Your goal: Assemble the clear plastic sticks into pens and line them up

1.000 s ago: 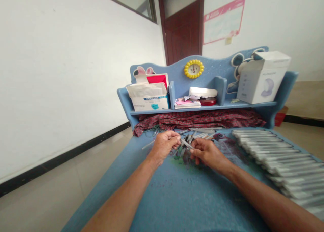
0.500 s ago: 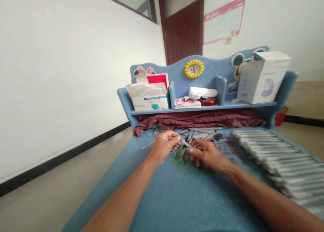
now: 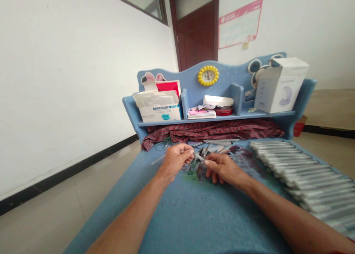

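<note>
Fingertips of left hand (image 3: 176, 159) and right hand (image 3: 222, 167) pinched shut on either end of one grey strip (image 3: 199, 157), held just above the blue desk (image 3: 194, 217) at centre frame. Right behind it, toward the shelf, a loose heap of strips (image 3: 215, 148), unsorted by the look of it. Along the right edge, a long neat row of grey sticks (image 3: 305, 172) laid side by side, probably the larger share done. Judging by the heap, only a small remainder left.
</note>
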Available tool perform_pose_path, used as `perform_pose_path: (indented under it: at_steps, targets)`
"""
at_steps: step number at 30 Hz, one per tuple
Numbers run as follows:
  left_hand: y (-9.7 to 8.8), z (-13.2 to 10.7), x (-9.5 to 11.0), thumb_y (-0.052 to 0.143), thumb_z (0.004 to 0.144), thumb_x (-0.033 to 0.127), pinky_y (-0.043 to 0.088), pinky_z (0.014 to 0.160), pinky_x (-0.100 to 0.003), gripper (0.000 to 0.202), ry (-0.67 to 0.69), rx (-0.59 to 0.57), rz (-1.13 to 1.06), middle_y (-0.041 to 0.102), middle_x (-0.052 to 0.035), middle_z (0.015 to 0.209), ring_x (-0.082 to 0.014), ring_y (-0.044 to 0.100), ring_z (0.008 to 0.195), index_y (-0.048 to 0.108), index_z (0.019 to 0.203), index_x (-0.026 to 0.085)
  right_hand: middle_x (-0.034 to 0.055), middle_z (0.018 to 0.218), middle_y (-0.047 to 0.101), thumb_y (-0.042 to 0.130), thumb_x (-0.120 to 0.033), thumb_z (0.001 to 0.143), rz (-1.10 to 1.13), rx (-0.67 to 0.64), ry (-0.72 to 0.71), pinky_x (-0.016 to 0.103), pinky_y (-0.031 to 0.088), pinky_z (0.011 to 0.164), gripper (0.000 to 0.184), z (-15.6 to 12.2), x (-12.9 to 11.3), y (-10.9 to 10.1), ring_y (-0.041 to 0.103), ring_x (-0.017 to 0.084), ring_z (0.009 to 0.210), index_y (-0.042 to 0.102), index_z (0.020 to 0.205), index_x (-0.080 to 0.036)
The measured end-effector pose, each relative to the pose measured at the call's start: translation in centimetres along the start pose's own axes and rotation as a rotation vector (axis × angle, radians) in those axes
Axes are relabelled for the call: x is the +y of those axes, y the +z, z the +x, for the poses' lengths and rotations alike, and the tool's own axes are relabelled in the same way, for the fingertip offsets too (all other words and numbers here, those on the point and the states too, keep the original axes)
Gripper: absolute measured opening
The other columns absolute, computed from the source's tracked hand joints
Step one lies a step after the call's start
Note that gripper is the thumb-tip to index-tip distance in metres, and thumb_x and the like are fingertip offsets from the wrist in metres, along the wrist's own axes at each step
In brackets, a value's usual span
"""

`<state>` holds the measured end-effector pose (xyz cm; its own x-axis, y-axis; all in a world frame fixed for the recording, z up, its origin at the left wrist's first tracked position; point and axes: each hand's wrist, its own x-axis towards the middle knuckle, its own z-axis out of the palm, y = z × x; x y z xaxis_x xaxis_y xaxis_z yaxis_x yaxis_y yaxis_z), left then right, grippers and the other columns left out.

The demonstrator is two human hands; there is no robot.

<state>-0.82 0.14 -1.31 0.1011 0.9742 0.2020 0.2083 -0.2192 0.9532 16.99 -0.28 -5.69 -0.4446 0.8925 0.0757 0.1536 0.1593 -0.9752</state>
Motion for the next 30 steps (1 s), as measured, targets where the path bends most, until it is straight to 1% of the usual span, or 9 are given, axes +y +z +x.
perform_pose_path:
  at_steps: [2,6,10,13,18,21,25,28,30]
  targets:
    - [0.0,0.0,0.0,0.064,0.065,0.033,0.041,0.050,-0.021,0.023,0.004,0.002,0.001,0.060,-0.0001,0.058,-0.0087,0.052,0.050,0.062,0.075,0.012,-0.0031,0.057,0.059,0.050,-0.044,0.076,0.004,-0.011,0.002,0.015,0.030,0.030,0.027,0.1,0.1,0.0,0.047,0.006,0.034,0.047,0.077,-0.017]
    - [0.0,0.1,0.5,0.063,0.066,0.033,0.042,0.051,-0.022,0.023,0.002,0.002,0.024,0.060,-0.0004,0.058,-0.0099,0.053,0.051,0.062,0.077,0.012,-0.0020,0.057,0.058,0.041,-0.046,0.082,0.052,-0.023,0.016,0.015,0.030,0.030,0.030,0.2,0.0,-0.1,0.049,0.006,0.035,0.047,0.077,-0.017]
    - [-0.1,0.3,1.0,0.065,0.064,0.034,0.041,0.050,-0.021,0.025,-0.020,0.028,0.088,0.061,0.0002,0.059,-0.0101,0.052,0.051,0.062,0.077,0.013,-0.0050,0.058,0.057,0.056,-0.036,0.076,0.061,0.004,-0.005,0.013,0.032,0.033,0.022,0.5,-0.5,-0.4,0.047,0.004,0.035,0.046,0.082,-0.018]
    - [-0.2,0.8,1.1,0.064,0.064,0.034,0.042,0.055,-0.021,0.026,-0.046,0.038,0.099,0.063,0.0009,0.061,-0.0109,0.054,0.056,0.061,0.081,0.014,-0.0040,0.054,0.055,0.045,-0.037,0.084,0.074,-0.024,0.001,0.014,0.032,0.032,0.022,0.9,-0.8,-0.7,0.048,0.005,0.035,0.045,0.075,-0.017]
    - [0.0,1.3,1.0,0.066,0.059,0.035,0.041,0.054,-0.021,0.030,-0.101,0.040,0.103,0.063,0.0018,0.060,-0.0115,0.054,0.056,0.060,0.081,0.015,-0.0068,0.055,0.053,0.059,-0.030,0.076,0.080,0.015,-0.004,0.013,0.034,0.034,0.018,1.2,-0.9,-1.0,0.047,0.005,0.035,0.046,0.080,-0.018]
    - [-0.1,1.3,1.0,0.066,0.059,0.037,0.041,0.055,-0.021,0.032,-0.095,0.011,0.117,0.063,0.0020,0.060,-0.0118,0.054,0.057,0.060,0.081,0.015,-0.0061,0.053,0.052,0.051,-0.023,0.081,0.078,-0.018,0.003,0.013,0.034,0.035,0.009,1.1,-1.0,-1.0,0.047,0.005,0.036,0.047,0.075,-0.017]
    - [-0.7,1.5,1.0,0.067,0.058,0.040,0.041,0.057,-0.021,0.035,-0.094,-0.018,0.159,0.064,0.0015,0.063,-0.0129,0.055,0.060,0.061,0.083,0.016,-0.0056,0.053,0.053,0.045,-0.020,0.083,0.090,-0.082,0.024,0.014,0.035,0.036,0.009,1.0,-1.4,-1.1,0.048,0.005,0.036,0.046,0.075,-0.017]
    - [-0.9,1.4,1.3,0.068,0.056,0.040,0.041,0.059,-0.022,0.035,-0.099,-0.009,0.166,0.065,0.0014,0.064,-0.0139,0.056,0.061,0.062,0.082,0.017,-0.0053,0.055,0.053,0.045,-0.021,0.084,0.010,-0.096,0.032,0.015,0.037,0.041,0.009,0.8,-2.3,-1.4,0.049,0.005,0.039,0.048,0.076,-0.017]
    - [-0.8,1.3,1.7,0.068,0.058,0.040,0.042,0.061,-0.023,0.034,-0.100,0.004,0.138,0.065,0.0016,0.065,-0.0141,0.055,0.062,0.063,0.083,0.018,-0.0045,0.057,0.053,0.048,-0.022,0.082,-0.194,-0.035,-0.042,0.017,0.037,0.046,0.009,0.3,-3.4,-1.9,0.050,0.006,0.045,0.051,0.075,-0.017]
